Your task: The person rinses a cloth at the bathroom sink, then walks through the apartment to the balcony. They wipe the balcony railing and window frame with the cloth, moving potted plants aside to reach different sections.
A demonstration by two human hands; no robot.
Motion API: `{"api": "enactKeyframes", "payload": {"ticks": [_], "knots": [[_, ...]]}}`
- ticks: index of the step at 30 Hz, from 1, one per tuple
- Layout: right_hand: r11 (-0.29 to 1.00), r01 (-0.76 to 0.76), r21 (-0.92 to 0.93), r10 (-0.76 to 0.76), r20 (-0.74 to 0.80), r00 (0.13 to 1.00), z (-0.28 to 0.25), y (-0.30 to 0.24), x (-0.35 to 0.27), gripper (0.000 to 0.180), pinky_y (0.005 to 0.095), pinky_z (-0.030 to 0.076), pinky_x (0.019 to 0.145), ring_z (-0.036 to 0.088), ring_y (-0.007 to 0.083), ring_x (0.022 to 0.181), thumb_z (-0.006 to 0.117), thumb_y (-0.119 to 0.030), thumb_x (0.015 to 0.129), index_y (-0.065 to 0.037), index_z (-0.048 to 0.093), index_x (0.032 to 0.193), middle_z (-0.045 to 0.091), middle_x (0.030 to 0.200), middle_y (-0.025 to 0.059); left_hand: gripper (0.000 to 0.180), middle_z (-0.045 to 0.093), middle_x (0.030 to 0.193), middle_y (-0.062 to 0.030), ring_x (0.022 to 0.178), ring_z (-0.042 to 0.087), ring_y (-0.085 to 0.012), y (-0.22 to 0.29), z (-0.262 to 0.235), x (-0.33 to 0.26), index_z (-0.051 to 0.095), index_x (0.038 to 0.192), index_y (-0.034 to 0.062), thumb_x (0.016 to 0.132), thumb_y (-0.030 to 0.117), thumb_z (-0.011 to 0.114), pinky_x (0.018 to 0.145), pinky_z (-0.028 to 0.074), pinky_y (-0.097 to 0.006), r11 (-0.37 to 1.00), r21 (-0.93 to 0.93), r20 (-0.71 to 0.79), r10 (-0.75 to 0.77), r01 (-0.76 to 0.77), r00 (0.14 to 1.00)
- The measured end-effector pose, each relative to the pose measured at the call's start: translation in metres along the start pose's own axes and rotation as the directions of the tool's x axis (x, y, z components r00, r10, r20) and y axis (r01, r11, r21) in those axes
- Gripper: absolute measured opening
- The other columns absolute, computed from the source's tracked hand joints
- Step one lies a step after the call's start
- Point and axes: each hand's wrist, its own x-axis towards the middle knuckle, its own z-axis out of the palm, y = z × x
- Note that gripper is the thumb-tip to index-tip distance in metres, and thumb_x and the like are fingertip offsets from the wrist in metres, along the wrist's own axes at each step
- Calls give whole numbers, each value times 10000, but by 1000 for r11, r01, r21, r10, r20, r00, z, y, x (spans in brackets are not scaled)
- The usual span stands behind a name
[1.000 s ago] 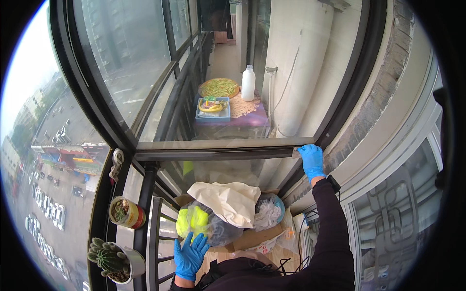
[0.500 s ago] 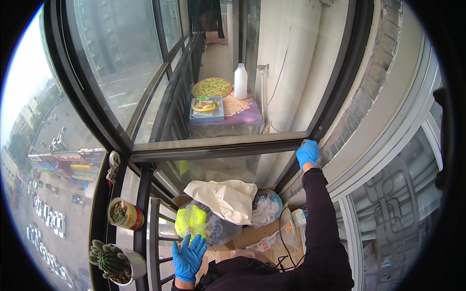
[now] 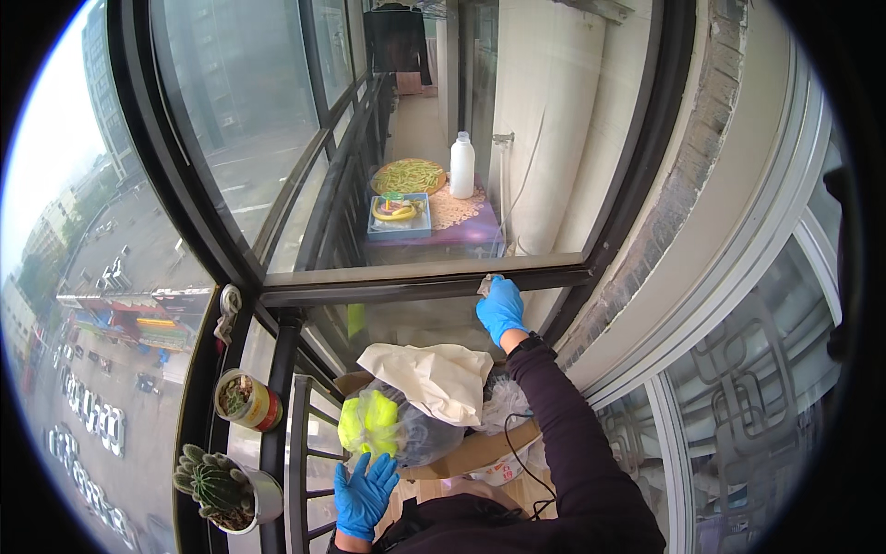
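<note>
In a blue glove, my right hand [image 3: 501, 308] presses a small greyish cloth [image 3: 484, 285] against the dark horizontal window bar [image 3: 406, 284], right of its middle. Its fingers are closed round the cloth and partly hide it. My left hand [image 3: 363, 497], also gloved in blue, hangs low with fingers spread and nothing in it. Just beyond its fingertips lies a bright yellow bundle [image 3: 367, 420] in clear plastic. A cream cloth bag [image 3: 429, 377] lies over dark bagged items under the bar.
At the left, a potted cactus [image 3: 217, 486] and a small succulent pot [image 3: 247, 401] stand on the ledge beside the railing. Behind the glass, a table [image 3: 471, 242] holds a white bottle [image 3: 462, 166], a round tray of green slices and a blue box. A black cable [image 3: 535, 466] hangs below my right arm.
My right hand has moved left along the bar from its right corner, taking the cloth with it. My left hand stays open, and the whole view has shifted slightly.
</note>
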Motion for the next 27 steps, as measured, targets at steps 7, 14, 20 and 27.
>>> {"api": "enactKeyframes", "payload": {"ticks": [7,14,20,27], "knots": [[956,130,261,-170,134,976,89,-110,-31,174,451,524,709,648,373,867,621,-61,733,-69,626,907,668,890,184,803,406,1378,-278,1203,495,-414,11,-39,-50,218,1440,51,897,591,461,975,441,-556,985,-104,-82,130,-138,988],[953,226,200,-283,330,900,174,-238,-63,181,462,524,752,631,396,926,608,-81,744,-64,630,922,664,941,201,557,514,1293,-209,1182,506,-341,7,-55,-117,439,1310,0,948,418,504,996,423,-450,928,-233,-43,288,-290,957],[927,338,165,-376,407,832,230,-323,-86,185,444,542,794,645,381,938,634,-125,786,-31,655,943,659,988,229,706,402,1407,-230,1293,390,-393,0,-69,-146,381,1370,23,915,560,441,1070,322,-514,865,-121,-255,448,-488,857],[808,580,-99,-528,314,789,284,-358,-88,153,423,548,701,669,334,835,614,-163,810,-58,706,872,676,886,167,688,399,1416,-226,1305,376,-394,-2,-55,-136,406,1348,38,908,566,429,1082,310,-497,828,-138,-374,464,-543,803]]}}
